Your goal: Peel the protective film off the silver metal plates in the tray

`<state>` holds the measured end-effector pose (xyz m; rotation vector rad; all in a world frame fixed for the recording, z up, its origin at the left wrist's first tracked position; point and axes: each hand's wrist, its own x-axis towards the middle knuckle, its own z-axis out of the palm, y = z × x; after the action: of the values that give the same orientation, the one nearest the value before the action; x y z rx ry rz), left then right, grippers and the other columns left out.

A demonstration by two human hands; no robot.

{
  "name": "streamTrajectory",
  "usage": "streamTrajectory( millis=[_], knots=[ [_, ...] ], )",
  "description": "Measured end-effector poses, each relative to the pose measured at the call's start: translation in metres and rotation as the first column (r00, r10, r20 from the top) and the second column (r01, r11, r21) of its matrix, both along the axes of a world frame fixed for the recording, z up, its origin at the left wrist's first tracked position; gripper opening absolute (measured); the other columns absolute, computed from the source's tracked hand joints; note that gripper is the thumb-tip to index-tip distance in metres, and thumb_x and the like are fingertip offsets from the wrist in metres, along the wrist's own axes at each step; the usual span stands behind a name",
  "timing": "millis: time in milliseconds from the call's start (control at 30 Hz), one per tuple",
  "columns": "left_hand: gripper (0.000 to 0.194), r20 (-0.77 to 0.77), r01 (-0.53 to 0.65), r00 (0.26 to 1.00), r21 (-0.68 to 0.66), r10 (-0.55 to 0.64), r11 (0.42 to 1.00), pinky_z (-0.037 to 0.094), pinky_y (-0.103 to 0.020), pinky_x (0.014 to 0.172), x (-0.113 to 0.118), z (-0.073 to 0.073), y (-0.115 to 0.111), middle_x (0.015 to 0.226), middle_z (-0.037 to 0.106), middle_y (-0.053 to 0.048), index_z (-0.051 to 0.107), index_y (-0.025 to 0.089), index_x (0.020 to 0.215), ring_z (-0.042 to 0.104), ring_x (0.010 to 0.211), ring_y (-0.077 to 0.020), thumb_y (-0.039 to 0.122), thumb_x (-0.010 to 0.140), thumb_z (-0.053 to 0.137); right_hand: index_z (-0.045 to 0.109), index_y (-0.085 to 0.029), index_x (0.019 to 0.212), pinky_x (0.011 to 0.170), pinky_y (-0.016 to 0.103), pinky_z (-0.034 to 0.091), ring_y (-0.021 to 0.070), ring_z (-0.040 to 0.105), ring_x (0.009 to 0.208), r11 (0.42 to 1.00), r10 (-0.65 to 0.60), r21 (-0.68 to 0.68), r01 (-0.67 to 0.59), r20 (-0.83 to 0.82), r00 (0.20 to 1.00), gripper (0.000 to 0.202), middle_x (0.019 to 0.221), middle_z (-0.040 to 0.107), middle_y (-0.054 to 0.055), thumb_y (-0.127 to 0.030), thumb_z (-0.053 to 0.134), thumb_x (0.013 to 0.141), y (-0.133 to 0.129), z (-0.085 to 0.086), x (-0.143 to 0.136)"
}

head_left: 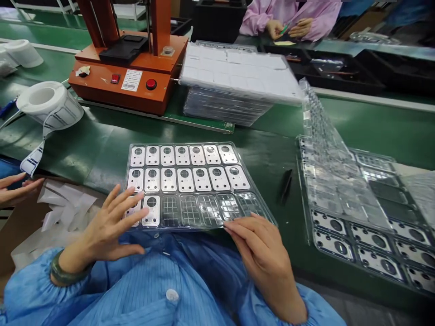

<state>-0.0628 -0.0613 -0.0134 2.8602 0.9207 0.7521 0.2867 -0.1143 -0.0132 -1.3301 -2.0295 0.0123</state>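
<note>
A clear plastic tray (208,213) lies on the green table in front of me. Its two back rows are filled with silver plates (185,179), and the front row has two plates at its left end, with bare pockets to their right. My left hand (110,226) is over the tray's front left corner, fingers spread, holding nothing. With thumb and fingers pinched together, my right hand (260,249) grips the tray's front edge. Right of the tray lies a black tool (286,185), perhaps tweezers.
An orange machine (118,86) stands at the back left, near a label roll (50,106). Behind the tray is a stack of trays (238,74). More plate-filled trays (353,240) lie right. Another person's hand (20,188) shows at left; a person in pink (292,22) sits opposite.
</note>
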Motion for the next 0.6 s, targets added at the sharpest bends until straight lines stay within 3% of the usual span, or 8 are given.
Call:
streamTrajectory(
  millis=[100,167,333,467,600],
  knots=[
    [0.049,-0.058,0.005,0.998,0.123,0.002,0.992,0.026,-0.058,0.118,0.011,0.006,0.002,0.135,0.058,-0.013,0.057,0.022,0.128,0.039,0.140,-0.0298,0.011,0.082,0.068,0.064,-0.019,0.102,0.092,0.041,0.048,0.0182,0.064,0.082,0.999,-0.006,0.043,0.006,0.001,1.000,0.023,0.087,0.068,0.004,-0.006,0.064,0.084,0.004,0.014,0.002],
    [0.047,-0.043,0.018,0.999,0.152,-0.011,0.988,0.028,-0.056,0.118,0.013,0.011,0.009,0.132,0.061,-0.012,0.058,0.020,0.125,0.043,0.138,-0.0273,0.004,0.082,0.064,0.064,-0.019,0.102,0.092,0.041,0.049,0.0184,0.064,0.083,0.998,-0.007,0.056,0.007,-0.001,1.000,0.023,0.087,0.068,0.005,-0.005,0.065,0.083,0.010,0.022,0.003],
    [0.048,-0.016,0.018,1.000,0.153,-0.016,0.988,0.035,-0.055,0.115,0.007,0.014,0.021,0.133,0.060,-0.012,0.057,0.022,0.126,0.046,0.136,-0.0277,0.007,0.082,0.067,0.064,-0.021,0.100,0.091,0.041,0.050,0.0178,0.065,0.082,0.999,0.007,0.039,-0.006,-0.028,1.000,0.022,0.086,0.069,0.003,-0.006,0.064,0.084,0.012,0.027,0.000],
    [0.052,0.001,-0.014,1.000,0.091,0.014,0.996,0.035,-0.056,0.114,0.005,0.003,0.017,0.131,0.060,-0.014,0.052,0.020,0.130,0.048,0.134,-0.0280,0.013,0.082,0.069,0.064,-0.024,0.100,0.088,0.040,0.053,0.0178,0.067,0.082,0.999,0.009,-0.049,-0.012,-0.069,0.998,0.021,0.086,0.071,0.002,-0.009,0.063,0.085,0.003,0.007,-0.001],
    [0.050,-0.109,-0.101,0.989,-0.021,0.098,0.995,0.026,-0.065,0.115,0.006,-0.005,0.013,0.142,0.049,-0.018,0.049,0.019,0.134,0.033,0.143,-0.0339,0.017,0.086,0.064,0.065,-0.025,0.098,0.087,0.042,0.055,0.0179,0.068,0.080,0.992,-0.007,-0.127,-0.004,-0.081,0.997,0.017,0.085,0.072,0.001,-0.012,0.062,0.086,-0.009,-0.010,-0.003]
  ],
)
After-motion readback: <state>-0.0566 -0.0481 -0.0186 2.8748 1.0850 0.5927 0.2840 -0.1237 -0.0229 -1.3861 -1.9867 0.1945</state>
